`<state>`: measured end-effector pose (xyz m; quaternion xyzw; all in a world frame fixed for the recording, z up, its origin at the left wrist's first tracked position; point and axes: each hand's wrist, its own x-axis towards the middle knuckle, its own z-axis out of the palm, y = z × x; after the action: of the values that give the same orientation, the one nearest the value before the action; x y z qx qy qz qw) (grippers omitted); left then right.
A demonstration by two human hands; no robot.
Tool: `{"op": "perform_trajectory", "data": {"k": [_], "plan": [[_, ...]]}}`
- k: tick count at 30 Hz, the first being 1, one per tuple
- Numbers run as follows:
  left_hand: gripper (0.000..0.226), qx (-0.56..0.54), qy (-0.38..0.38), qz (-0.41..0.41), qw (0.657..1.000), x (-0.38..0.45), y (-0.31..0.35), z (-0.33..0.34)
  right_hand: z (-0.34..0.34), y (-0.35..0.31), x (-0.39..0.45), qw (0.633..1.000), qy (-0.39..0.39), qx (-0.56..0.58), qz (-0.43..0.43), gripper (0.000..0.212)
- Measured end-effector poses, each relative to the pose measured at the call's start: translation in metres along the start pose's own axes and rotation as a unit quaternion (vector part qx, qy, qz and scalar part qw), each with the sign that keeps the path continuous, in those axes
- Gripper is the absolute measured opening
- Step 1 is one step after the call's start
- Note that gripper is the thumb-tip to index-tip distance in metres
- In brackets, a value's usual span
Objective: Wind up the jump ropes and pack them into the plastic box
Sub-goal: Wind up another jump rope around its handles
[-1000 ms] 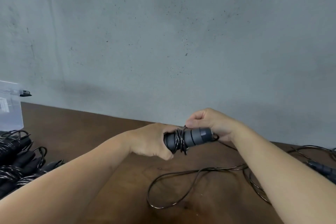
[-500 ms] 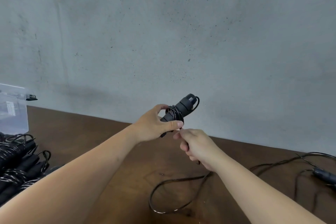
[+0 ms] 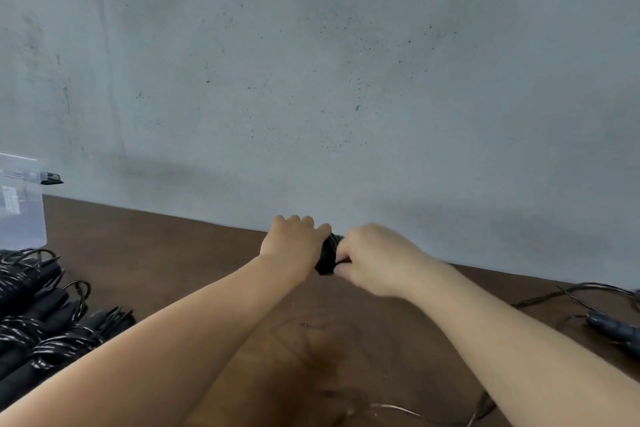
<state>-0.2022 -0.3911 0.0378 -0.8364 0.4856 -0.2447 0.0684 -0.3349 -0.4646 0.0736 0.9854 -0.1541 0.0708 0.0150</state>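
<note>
Jump rope handle [image 3: 327,255] between left hand [image 3: 294,241] and right hand [image 3: 374,258]; seemingly gripped by both.

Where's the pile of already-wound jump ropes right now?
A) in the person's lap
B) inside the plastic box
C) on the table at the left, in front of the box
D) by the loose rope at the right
C: the wound ropes lie on the table, in front of the plastic box.

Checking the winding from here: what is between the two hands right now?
In the head view, the black jump rope handle with cord wound round it spans the gap; the left hand and right hand both grip it.
</note>
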Motion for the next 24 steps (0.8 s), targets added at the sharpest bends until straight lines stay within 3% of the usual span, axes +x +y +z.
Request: {"op": "perform_trajectory", "data": {"k": [3, 7, 11, 15, 16, 18, 24], "plan": [[0.038, -0.026, -0.009, 0.101, 0.994, 0.000, 0.001, -0.005, -0.028, 0.011, 0.010, 0.999, -0.013, 0.036, -0.013, 0.012], [0.038, -0.216, -0.087, 0.162, 0.959, -0.005, -0.003, -0.018, -0.033, 0.038, 0.024, 0.985, -0.060, 0.157, 0.025, 0.031], [0.049, -0.487, -0.199, 0.128, 0.841, -0.011, -0.017, -0.025, -0.022, 0.053, 0.023, 0.938, -0.037, 0.344, 0.030, 0.038], [0.054, -0.633, -0.212, 0.126, 0.734, -0.012, -0.024, -0.025, -0.007, 0.058, 0.025, 0.865, -0.032, 0.499, 0.033, 0.023], [0.055, -0.663, -0.206, 0.122, 0.709, -0.012, -0.023, -0.023, 0.001, 0.060, 0.028, 0.848, -0.024, 0.528, 0.039, 0.037], [0.055, -0.698, -0.189, 0.110, 0.682, -0.010, -0.021, -0.021, 0.013, 0.060, 0.031, 0.827, -0.002, 0.561, 0.043, 0.053], [0.057, -0.768, -0.150, 0.044, 0.621, -0.004, -0.019, -0.010, 0.038, 0.044, 0.031, 0.812, 0.020, 0.578, 0.084, 0.026]]}}
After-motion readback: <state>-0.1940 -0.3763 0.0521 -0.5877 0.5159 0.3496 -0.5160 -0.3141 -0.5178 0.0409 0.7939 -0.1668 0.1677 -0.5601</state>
